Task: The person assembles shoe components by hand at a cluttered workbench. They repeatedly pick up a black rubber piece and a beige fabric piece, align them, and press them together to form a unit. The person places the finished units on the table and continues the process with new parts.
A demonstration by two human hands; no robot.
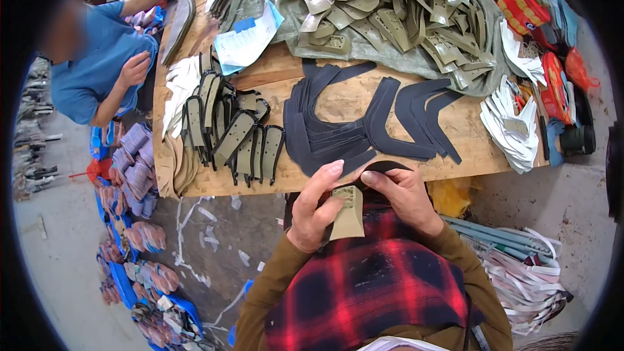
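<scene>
Apparently I'm at the edging step, my left fingers [333, 168] grasping the plate [349, 220] just off the worktop [478, 164], my right fingers [374, 180] pinching the strip [392, 165] at the plate's top, which likely wants careful aligning next.

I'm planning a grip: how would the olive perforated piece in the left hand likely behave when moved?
The olive perforated piece seems fairly stiff: its flared end shows no obvious sag beyond the left hand. It's probably light, being small and thin-looking.
</scene>
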